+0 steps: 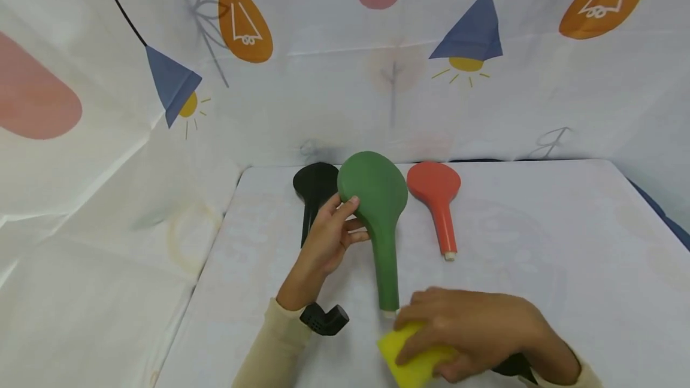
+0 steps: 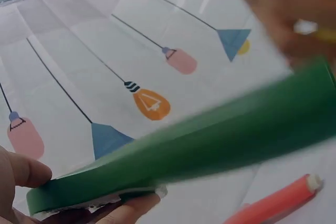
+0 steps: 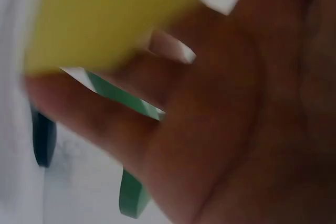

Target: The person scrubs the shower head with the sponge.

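Note:
My left hand grips a green hand shower head by the edge of its round head, thumb on top and fingers beneath. It is held up off the table, its handle pointing toward me and ending in a whitish stub. In the left wrist view, part of the pale underside of the green shower head shows above the fingers. Close to the handle's end, my right hand pinches a yellow cloth between thumb and fingers. The cloth blurs across the top of the right wrist view.
A black shower head lies at the back left of the white table, partly covered by my left hand. To the right of the green one lies a red shower head. A white lamp-print sheet hangs behind the table.

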Demonstrator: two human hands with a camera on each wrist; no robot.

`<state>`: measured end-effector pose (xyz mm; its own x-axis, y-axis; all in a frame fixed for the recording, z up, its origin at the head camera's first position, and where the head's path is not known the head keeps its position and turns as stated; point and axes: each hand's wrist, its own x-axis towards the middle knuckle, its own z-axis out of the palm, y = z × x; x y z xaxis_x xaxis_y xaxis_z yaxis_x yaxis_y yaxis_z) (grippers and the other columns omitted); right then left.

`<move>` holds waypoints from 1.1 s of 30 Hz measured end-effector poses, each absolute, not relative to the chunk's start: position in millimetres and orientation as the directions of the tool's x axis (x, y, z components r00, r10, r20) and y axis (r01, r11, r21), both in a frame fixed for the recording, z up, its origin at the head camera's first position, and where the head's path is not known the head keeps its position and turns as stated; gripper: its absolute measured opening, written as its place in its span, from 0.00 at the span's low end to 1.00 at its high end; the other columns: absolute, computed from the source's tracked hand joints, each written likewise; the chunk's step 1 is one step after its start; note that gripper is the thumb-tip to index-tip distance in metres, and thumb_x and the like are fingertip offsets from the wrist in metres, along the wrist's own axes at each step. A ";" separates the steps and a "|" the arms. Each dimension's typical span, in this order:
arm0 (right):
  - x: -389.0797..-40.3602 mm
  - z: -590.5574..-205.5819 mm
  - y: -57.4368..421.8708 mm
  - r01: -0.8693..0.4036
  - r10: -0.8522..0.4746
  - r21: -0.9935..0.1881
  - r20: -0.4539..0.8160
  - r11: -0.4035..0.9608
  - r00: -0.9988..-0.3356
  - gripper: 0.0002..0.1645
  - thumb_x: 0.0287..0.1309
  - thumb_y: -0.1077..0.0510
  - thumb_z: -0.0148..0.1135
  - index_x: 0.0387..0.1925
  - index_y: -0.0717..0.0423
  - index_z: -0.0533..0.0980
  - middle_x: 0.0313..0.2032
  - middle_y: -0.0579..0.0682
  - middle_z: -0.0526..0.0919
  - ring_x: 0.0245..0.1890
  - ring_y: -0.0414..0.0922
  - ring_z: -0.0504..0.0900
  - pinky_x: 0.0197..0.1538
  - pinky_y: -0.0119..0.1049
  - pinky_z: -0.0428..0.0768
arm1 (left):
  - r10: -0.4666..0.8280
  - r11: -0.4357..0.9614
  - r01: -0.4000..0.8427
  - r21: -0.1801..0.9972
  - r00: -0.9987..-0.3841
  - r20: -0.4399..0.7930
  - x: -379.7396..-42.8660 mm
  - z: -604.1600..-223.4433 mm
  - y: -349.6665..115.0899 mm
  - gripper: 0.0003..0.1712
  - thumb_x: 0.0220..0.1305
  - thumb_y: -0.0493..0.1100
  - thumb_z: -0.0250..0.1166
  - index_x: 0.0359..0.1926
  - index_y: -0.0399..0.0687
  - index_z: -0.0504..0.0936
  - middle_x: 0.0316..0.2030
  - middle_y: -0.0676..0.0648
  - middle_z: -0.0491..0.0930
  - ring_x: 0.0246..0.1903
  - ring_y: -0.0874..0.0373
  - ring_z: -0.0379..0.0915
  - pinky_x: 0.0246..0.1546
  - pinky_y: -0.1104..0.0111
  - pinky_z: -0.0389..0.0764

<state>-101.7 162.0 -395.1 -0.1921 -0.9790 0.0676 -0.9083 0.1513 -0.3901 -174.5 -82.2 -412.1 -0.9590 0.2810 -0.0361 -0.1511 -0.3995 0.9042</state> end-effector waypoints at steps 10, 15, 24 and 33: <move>-115.6 -381.6 195.6 -0.883 -0.855 -0.450 0.398 0.133 -0.332 0.33 0.57 0.56 0.71 0.65 0.43 0.74 0.64 0.47 0.73 0.58 0.39 0.74 0.55 0.27 0.79 | 0.318 -0.426 -0.183 0.886 -0.947 -0.042 -173.5 -409.4 -82.9 0.26 0.74 0.41 0.52 0.68 0.36 0.62 0.41 0.49 0.84 0.34 0.59 0.86 0.34 0.67 0.87; -135.0 -391.3 187.2 -0.740 -0.500 -0.473 0.546 0.478 -0.672 0.44 0.47 0.64 0.75 0.67 0.47 0.72 0.62 0.50 0.72 0.59 0.41 0.71 0.58 0.19 0.72 | 0.366 -0.426 -0.194 0.884 -0.930 -0.027 -172.0 -409.7 -81.5 0.28 0.74 0.41 0.51 0.71 0.37 0.60 0.41 0.50 0.84 0.33 0.60 0.86 0.34 0.68 0.87; -144.0 -407.5 165.8 -0.724 -0.455 -0.394 0.583 0.566 -0.673 0.39 0.53 0.58 0.72 0.68 0.45 0.71 0.60 0.54 0.71 0.54 0.44 0.72 0.47 0.21 0.76 | 0.377 -0.385 -0.175 0.906 -0.926 -0.018 -169.0 -409.6 -77.4 0.28 0.74 0.42 0.51 0.71 0.36 0.60 0.42 0.49 0.81 0.33 0.60 0.85 0.31 0.68 0.87; -133.6 -406.8 161.2 -0.790 -0.540 -0.317 0.593 0.525 -0.597 0.28 0.60 0.54 0.61 0.64 0.42 0.76 0.59 0.54 0.74 0.52 0.45 0.75 0.39 0.25 0.80 | 0.279 -0.402 -0.199 0.894 -0.956 -0.087 -171.5 -410.5 -76.3 0.25 0.75 0.43 0.51 0.67 0.36 0.64 0.43 0.46 0.79 0.30 0.59 0.85 0.29 0.67 0.87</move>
<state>-133.6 161.2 -406.8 -0.5973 -0.5403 0.5927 -0.7897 0.5253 -0.3170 -171.5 -76.3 -410.5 -0.9562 0.2794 -0.0868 -0.1986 -0.4018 0.8939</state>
